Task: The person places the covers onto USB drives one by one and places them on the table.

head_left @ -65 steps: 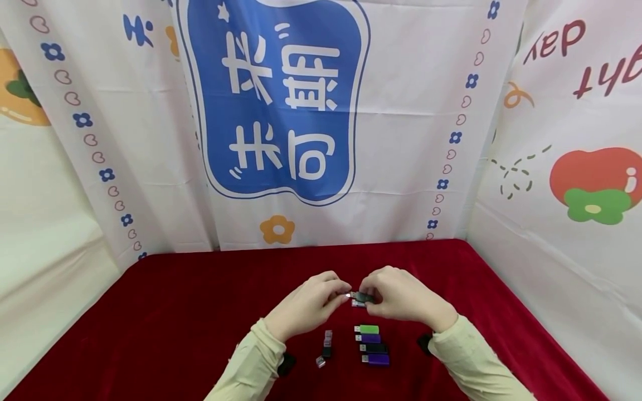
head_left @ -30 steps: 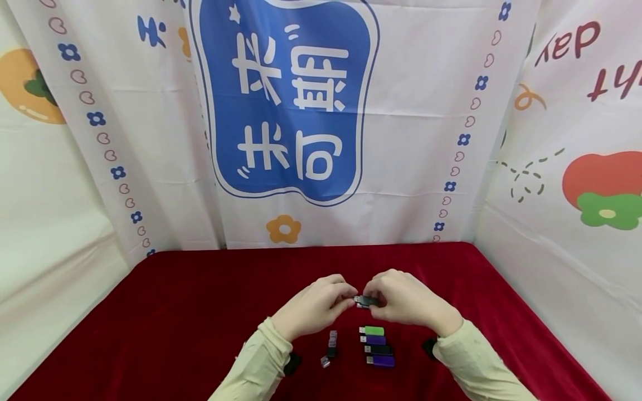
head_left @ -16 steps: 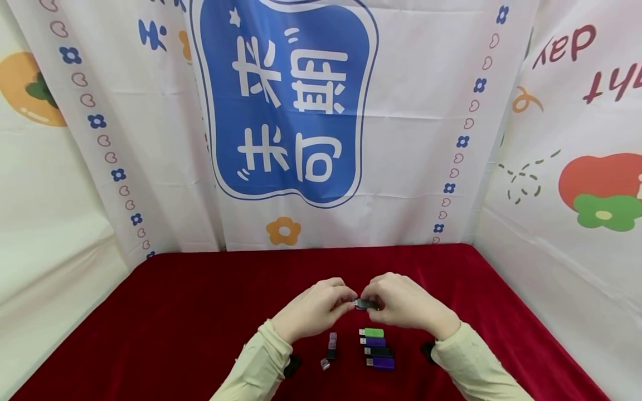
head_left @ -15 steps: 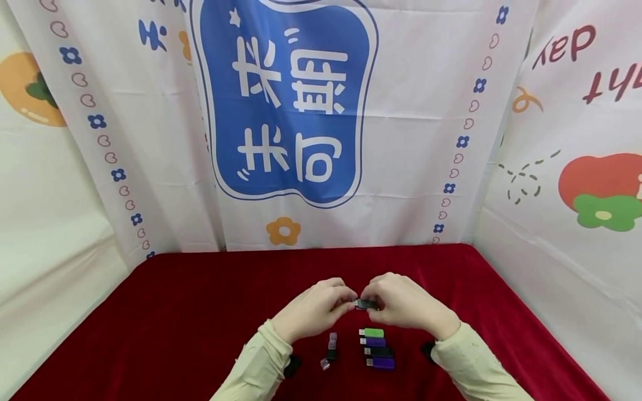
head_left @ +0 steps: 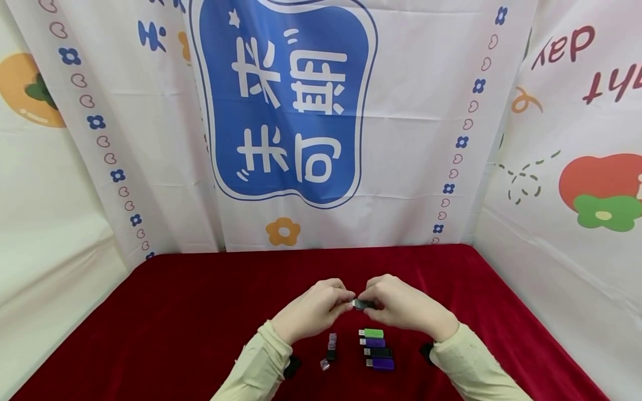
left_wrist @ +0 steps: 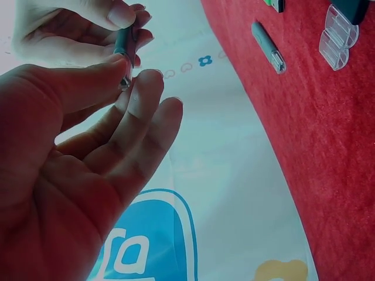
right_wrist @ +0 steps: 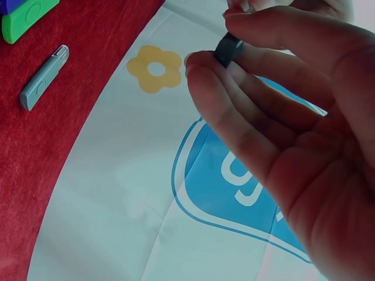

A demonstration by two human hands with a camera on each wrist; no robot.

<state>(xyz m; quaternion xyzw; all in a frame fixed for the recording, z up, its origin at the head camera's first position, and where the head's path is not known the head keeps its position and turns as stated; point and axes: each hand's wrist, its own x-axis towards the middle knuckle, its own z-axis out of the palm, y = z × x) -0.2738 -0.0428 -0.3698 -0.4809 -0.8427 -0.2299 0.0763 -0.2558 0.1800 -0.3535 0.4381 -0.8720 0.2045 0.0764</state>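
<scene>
My right hand (head_left: 403,306) grips a dark grey USB stick (left_wrist: 123,44) by its body, level in front of me. At the stick's plug end, my left hand (head_left: 313,312) pinches a clear cap (left_wrist: 126,82) between thumb and fingers. The cap appears to sit over the plug, though fingertips partly cover it. In the right wrist view only the dark rear end of the stick shows. A second grey USB stick (right_wrist: 44,77), with a clear cap on its plug, lies on the red cloth; the hands hide it in the head view.
Nearer me on the red cloth (head_left: 200,323) lie a green USB stick (head_left: 372,333), two purple ones and a black USB stick (head_left: 378,352), plugs bare and pointing left. Left of them stand clear caps (head_left: 332,340), a black cap (head_left: 331,355) and a loose clear cap (head_left: 325,365).
The clear cap in my left hand has come from beside the bare metal plug onto it. Both hands have drawn closer together and slightly lower.
</scene>
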